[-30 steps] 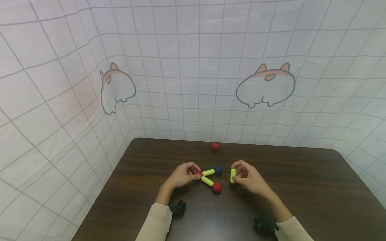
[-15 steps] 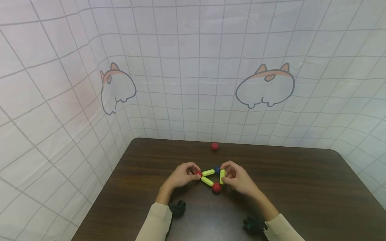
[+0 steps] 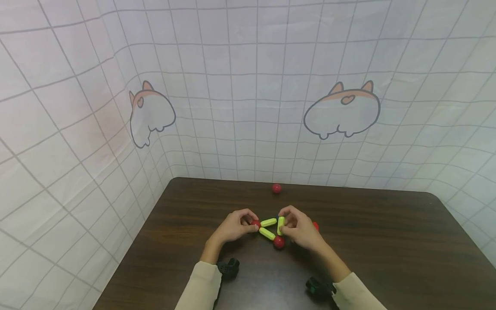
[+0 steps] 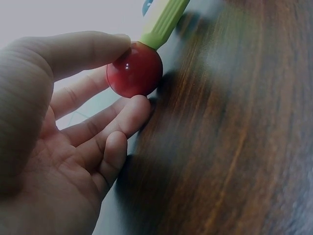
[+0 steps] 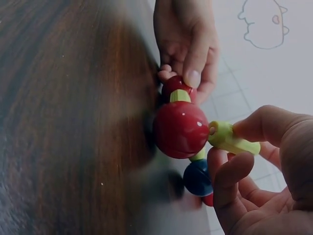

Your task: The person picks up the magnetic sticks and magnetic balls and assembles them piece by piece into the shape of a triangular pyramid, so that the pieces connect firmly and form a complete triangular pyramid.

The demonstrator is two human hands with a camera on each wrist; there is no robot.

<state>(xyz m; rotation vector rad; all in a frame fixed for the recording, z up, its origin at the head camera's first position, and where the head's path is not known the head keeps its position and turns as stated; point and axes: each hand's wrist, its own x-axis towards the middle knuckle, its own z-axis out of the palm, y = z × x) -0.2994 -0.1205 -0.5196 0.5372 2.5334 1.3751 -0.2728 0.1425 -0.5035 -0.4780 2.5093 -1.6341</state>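
Note:
With thumb and fingers my left hand [image 3: 232, 226] pinches a red ball [image 4: 134, 70] low over the table. Two yellow-green toy rods fan out from that ball, the far rod [image 3: 269, 222] toward a blue ball [image 5: 198, 177] and the near rod [image 3: 267, 234] toward a second red ball [image 5: 181, 129]. My right hand [image 3: 304, 230] pinches a third yellow-green rod [image 5: 232, 139] across the gap between those two balls. In the right wrist view its end is right at the second red ball. The head view shows the blue ball mostly hidden behind this rod and the fingers.
Another red ball [image 3: 276, 188] lies near the back edge of the dark wooden table [image 3: 387, 241]. One more red ball [image 3: 315, 225] peeks out behind my right hand. A white gridded curtain [image 3: 248, 107] hangs behind and beside the table.
My right hand has moved left with its rod, from apart to up against the blue and near red balls. A red ball has come into view behind it. The left hand stays put.

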